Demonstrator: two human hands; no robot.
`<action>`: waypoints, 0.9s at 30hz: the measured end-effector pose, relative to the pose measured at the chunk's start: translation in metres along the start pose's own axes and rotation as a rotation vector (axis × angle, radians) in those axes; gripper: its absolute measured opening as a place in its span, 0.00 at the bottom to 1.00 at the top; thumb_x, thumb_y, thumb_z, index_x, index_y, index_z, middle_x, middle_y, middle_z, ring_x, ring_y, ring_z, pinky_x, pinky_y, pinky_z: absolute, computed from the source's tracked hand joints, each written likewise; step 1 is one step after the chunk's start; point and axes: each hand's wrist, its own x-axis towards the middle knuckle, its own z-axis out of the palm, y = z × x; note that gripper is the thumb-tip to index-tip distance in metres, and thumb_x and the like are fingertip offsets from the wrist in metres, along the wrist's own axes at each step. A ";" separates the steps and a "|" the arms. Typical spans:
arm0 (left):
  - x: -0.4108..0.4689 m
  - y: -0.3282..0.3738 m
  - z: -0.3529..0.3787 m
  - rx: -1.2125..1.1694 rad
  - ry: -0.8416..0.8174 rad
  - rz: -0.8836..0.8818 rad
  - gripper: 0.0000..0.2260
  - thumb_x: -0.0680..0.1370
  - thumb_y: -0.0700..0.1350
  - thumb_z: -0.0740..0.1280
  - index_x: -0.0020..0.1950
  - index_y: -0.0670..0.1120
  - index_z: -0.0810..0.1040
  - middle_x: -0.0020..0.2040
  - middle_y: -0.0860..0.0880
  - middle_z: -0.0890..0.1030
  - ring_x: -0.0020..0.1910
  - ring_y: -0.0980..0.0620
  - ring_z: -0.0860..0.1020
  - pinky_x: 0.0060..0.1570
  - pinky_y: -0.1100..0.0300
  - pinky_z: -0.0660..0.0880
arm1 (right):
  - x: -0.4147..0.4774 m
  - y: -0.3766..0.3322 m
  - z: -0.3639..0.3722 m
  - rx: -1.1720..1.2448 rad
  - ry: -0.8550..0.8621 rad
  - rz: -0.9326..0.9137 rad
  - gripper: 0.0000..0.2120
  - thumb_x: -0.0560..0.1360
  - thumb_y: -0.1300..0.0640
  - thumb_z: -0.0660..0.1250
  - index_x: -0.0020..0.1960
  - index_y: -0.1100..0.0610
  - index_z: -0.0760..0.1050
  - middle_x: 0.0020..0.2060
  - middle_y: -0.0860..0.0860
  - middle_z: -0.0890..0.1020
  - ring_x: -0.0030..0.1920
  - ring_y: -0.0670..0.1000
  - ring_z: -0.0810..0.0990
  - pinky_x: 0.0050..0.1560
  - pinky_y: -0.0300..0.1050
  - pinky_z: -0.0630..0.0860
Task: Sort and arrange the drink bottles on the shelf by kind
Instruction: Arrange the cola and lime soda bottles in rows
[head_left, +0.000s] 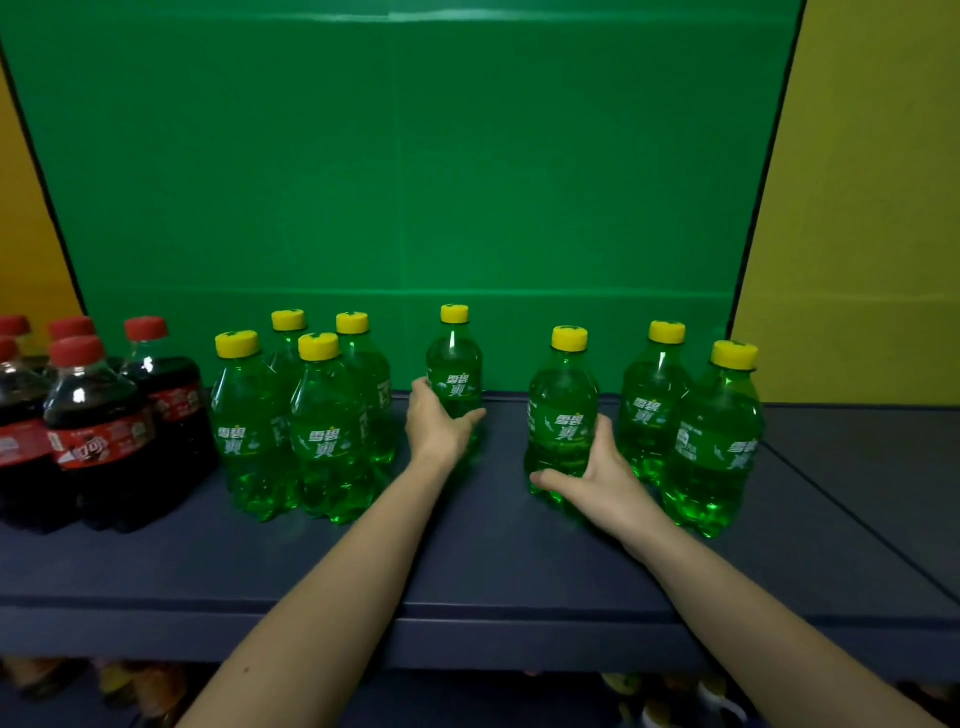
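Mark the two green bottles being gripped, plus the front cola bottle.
Centre green bottle (454, 376): head view, white-lettered label, above the left hand (437, 430).
Green bottle to its right (561, 397): head view, upper body, above the right hand (597, 478).
Front cola bottle (98, 441): head view, red label.

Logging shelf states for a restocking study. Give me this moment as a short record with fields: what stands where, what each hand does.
surface: dark blue shelf
far left: cola bottles, red caps, grouped
beside them: green cluster, four yellow-capped bottles
left hand: grips rear green bottle, upright
right hand: grips front green bottle, upright
far right: green pair, standing untouched
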 end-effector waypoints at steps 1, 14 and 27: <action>-0.004 0.000 -0.001 0.007 -0.007 0.010 0.28 0.69 0.42 0.75 0.63 0.38 0.65 0.64 0.41 0.73 0.62 0.43 0.72 0.60 0.57 0.67 | -0.001 -0.001 -0.001 0.008 -0.015 0.011 0.34 0.68 0.58 0.73 0.66 0.54 0.57 0.59 0.49 0.73 0.58 0.50 0.72 0.57 0.41 0.67; -0.047 0.000 -0.030 0.135 0.017 0.134 0.32 0.71 0.42 0.73 0.67 0.36 0.59 0.67 0.39 0.67 0.67 0.42 0.67 0.63 0.55 0.64 | 0.014 -0.010 0.014 0.028 0.056 0.034 0.35 0.63 0.57 0.78 0.64 0.57 0.62 0.61 0.54 0.76 0.59 0.52 0.74 0.60 0.44 0.70; -0.054 0.001 -0.039 0.179 0.026 0.166 0.32 0.72 0.43 0.72 0.70 0.36 0.59 0.68 0.39 0.66 0.69 0.42 0.65 0.64 0.57 0.61 | 0.018 -0.013 0.038 -0.029 0.062 -0.042 0.36 0.66 0.52 0.76 0.67 0.58 0.61 0.64 0.54 0.73 0.65 0.52 0.71 0.62 0.41 0.67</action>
